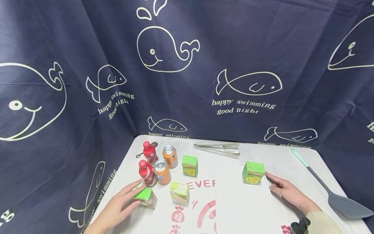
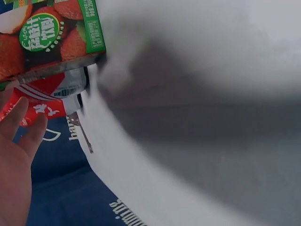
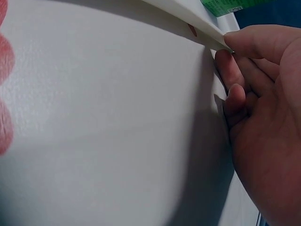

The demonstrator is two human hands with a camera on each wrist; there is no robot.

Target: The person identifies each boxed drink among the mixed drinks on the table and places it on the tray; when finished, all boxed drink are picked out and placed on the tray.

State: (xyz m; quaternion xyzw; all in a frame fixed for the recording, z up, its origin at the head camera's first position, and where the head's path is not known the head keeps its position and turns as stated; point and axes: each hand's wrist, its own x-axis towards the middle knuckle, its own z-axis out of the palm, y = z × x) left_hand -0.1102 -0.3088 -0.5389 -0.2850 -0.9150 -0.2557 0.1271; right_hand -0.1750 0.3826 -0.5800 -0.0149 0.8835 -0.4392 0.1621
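Observation:
Near the table's left front, my left hand [image 1: 115,206] reaches around a green-topped juice box [image 1: 147,199], its fingers fairly straight. The left wrist view shows strawberries on that juice box [image 2: 44,35], with the fingers [image 2: 33,134] spread beside it and a red bottle [image 2: 51,96] behind. My right hand [image 1: 292,193] pinches the right edge of a flat white board [image 1: 242,204] between thumb and fingertips. Toward the far end of this board stands a green juice box [image 1: 253,173] with yellow flowers printed on it.
Left of the board stand a yellow-green box [image 1: 179,194], another green juice box [image 1: 190,166], two orange cans [image 1: 162,173] and two red bottles [image 1: 147,173]. A dark spoon [image 1: 152,145] and metal tongs [image 1: 217,149] lie at the back. A grey turner [image 1: 344,203] lies along the right.

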